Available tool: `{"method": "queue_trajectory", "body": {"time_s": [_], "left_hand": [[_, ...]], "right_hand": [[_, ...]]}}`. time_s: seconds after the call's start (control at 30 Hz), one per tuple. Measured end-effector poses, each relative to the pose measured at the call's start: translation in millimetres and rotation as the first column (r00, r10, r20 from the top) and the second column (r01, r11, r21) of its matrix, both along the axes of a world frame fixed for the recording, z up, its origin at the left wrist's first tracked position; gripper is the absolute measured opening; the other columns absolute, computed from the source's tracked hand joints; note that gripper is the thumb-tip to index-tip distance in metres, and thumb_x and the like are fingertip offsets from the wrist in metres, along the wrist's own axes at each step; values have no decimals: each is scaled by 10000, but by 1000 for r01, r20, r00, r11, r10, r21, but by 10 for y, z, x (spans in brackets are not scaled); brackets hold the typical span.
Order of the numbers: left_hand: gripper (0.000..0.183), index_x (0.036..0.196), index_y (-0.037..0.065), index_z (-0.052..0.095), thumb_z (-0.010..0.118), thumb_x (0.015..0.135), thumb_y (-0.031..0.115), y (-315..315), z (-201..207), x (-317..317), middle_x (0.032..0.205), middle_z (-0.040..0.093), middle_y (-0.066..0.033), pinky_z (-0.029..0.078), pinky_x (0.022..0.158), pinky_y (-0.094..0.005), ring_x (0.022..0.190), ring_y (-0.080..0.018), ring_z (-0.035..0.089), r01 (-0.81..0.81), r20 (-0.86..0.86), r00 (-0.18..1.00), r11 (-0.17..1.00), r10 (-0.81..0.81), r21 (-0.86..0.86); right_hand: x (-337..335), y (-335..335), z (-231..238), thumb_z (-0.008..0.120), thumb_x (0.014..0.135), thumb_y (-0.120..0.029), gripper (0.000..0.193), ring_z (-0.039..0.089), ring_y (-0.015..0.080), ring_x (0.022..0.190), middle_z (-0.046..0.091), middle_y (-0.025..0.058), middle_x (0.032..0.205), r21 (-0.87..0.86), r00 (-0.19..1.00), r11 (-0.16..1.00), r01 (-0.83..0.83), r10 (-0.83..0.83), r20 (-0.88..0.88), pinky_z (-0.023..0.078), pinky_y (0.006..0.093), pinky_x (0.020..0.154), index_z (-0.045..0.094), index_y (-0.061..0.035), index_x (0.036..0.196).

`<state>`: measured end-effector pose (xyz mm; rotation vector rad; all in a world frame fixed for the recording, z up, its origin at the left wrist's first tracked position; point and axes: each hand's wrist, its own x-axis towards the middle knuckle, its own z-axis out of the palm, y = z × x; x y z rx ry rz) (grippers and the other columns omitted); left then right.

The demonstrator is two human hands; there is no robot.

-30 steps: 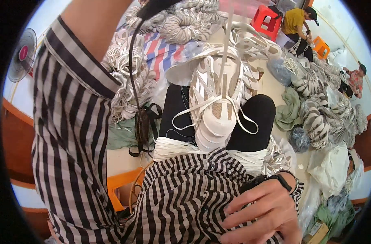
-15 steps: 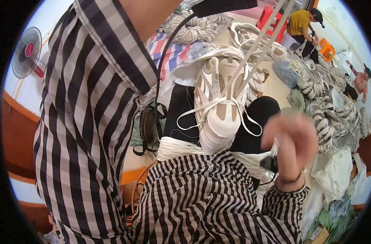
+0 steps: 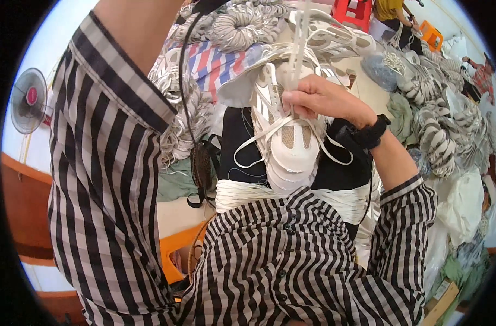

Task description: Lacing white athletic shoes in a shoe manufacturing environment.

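A white and beige sneaker (image 3: 291,154) lies on my lap, toe toward me, over other upper parts stacked beneath it. Its lace crosses near the toe, and a loose loop hangs on either side. Two pale lace strands (image 3: 300,41) run taut from the shoe up past the top edge. My right hand (image 3: 323,99) is over the tongue, fingers curled closed around the strands where they leave the shoe. A black band circles that wrist. My left forearm (image 3: 142,32) rises out of the picture at the top, so the left hand is hidden.
Bundled white laces (image 3: 239,196) lie across my lap. More shoe uppers (image 3: 335,38) and coiled bundles (image 3: 245,27) sit ahead. Heaps of bundles (image 3: 440,138) and plastic bags (image 3: 460,206) fill the right side. A fan (image 3: 29,100) stands left; a black cable hangs by my left arm.
My right hand has swung from the right side in over the shoe and closed on the lace strands. The left forearm has shifted left, and the strands now stand more upright.
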<state>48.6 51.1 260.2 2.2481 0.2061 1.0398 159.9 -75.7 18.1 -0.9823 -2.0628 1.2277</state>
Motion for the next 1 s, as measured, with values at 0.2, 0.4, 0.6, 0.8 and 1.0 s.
{"method": "queue_trajectory", "body": {"time_s": [0.2, 0.4, 0.6, 0.8, 1.0], "left_hand": [[462, 1212, -41, 511, 615, 831, 199, -224, -999, -204, 1117, 602, -258, 442, 940, -484, 1037, -321, 603, -515, 386, 838, 320, 386, 795], [199, 895, 18, 612, 627, 696, 25, -1579, -2824, -549, 918, 623, -110, 451, 861, -381, 904, -257, 587, 110, -264, 964, 836, 43, 538], [117, 784, 23, 587, 651, 688, 46, -1606, -3284, -517, 861, 608, -107, 420, 905, -403, 879, -263, 573, 8, -214, 970, 865, 116, 502], [120, 768, 30, 574, 651, 680, 54, -1641, -3396, -564, 858, 603, -107, 402, 935, -403, 891, -253, 565, -8, -220, 967, 881, 126, 473], [136, 797, 23, 586, 653, 683, 52, -1696, -3325, -552, 877, 603, -111, 407, 943, -412, 899, -256, 570, -33, -171, 977, 875, 131, 483]], "right_hand": [[50, 36, -103, 469, 966, -317, 398, 458, 56, 466, 506, -28, 522, -33, 993, 999, 35, -38, -109, 376, 209, 459, 622, -34, 731], [-41, 13, -108, 500, 942, -346, 428, 459, 52, 444, 523, -11, 510, -94, 986, 989, 111, -121, -113, 356, 196, 428, 596, -38, 661], [-165, -12, 420, 470, 943, -340, 425, 474, 54, 426, 515, -5, 478, 170, 980, 968, 184, -168, -106, 362, 197, 411, 580, -61, 642], [18, -8, 1591, 444, 983, -260, 267, 453, 46, 469, 504, -35, 584, 259, 860, 881, 395, -257, -440, 382, 172, 425, 539, -78, 812], [-19, -107, 1676, 423, 997, -266, 302, 454, 52, 468, 473, -31, 566, 255, 857, 894, 368, -219, -467, 383, 183, 417, 527, -68, 794]]}}
